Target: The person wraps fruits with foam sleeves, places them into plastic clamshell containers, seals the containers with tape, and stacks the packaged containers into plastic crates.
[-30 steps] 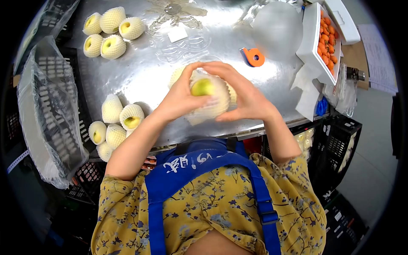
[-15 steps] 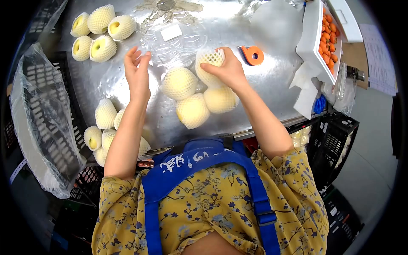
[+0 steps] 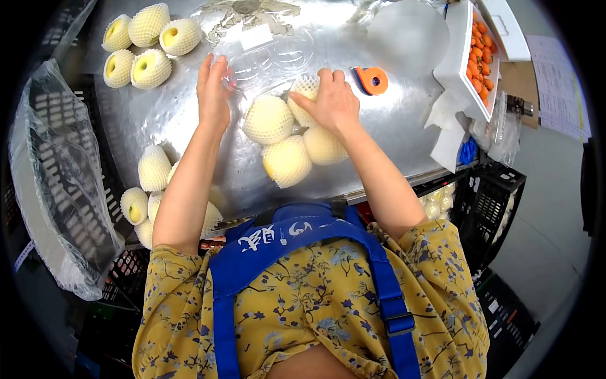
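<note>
White foam net, pale fruit inside: right hand (image 3: 334, 104) has the netted fruit (image 3: 302, 88) gripped, thumb across its near left side, fingers curled at the far right. It sits at the far right of a four-piece cluster, beside the left netted fruit (image 3: 267, 120), with the near netted fruit (image 3: 286, 162) and the right netted fruit (image 3: 325, 145) toward the body. Underside hidden, so can't tell if it bears on the metal or is slightly raised. Left hand (image 3: 213, 95) released, fingers spread, at the near-left rim of the clear plastic tray (image 3: 278, 58); contact not certain. For good handling, I'd say light, even pressure: the net can slip over the skin and hard fingertips could bruise it. Thumb and fingers on opposite sides, wrist low, a slow let-go so the neighbours don't roll; left palm could steady the outer side. Edges: table (image 3: 398, 142) front edge runs just past the near fruit, so nudging toward the body is the risky direction. Orange tape dispenser (image 3: 372, 81) right of the right hand, limits a wide swing; foam box (image 3: 456, 66) well apart further right. More room between left forearm and cluster; lower-left netted fruits (image 3: 153, 168) crowd that forearm's outer side.
</note>
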The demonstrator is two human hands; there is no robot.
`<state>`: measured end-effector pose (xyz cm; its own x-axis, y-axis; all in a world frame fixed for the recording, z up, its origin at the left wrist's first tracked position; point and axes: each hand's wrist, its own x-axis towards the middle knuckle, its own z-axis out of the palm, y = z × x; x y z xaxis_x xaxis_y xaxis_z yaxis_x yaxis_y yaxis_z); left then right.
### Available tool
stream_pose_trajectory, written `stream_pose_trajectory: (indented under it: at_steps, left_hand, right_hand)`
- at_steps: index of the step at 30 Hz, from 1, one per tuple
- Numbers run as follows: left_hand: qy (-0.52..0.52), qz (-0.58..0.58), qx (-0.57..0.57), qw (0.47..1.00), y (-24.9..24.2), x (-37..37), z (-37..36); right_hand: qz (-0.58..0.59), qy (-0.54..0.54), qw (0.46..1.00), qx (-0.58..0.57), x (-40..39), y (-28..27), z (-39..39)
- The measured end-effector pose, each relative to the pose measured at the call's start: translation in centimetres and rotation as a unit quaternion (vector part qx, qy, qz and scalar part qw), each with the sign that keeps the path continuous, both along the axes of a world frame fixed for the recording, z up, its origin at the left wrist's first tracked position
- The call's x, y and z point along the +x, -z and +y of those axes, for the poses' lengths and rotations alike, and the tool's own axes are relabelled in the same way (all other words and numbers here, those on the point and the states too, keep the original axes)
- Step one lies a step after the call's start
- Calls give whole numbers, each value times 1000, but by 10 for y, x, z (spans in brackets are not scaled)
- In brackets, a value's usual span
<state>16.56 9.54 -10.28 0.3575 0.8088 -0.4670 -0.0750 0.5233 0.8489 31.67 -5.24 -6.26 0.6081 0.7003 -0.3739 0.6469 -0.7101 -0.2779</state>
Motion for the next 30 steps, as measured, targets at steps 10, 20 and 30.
stream_pose_trajectory:
  at_steps: [10,20,30]
  left_hand:
    - [170,-12,380,909,-31,-16,-26]
    - [428,98,605,664,-41,-74,-64]
    - [457,186,648,581,-28,-70,-87]
  right_hand:
    - [47,-64,997,-14,-4,-4,-9]
    - [260,157,921,245,31,29,-134]
    - [513,393,726,235,-13,48,-147]
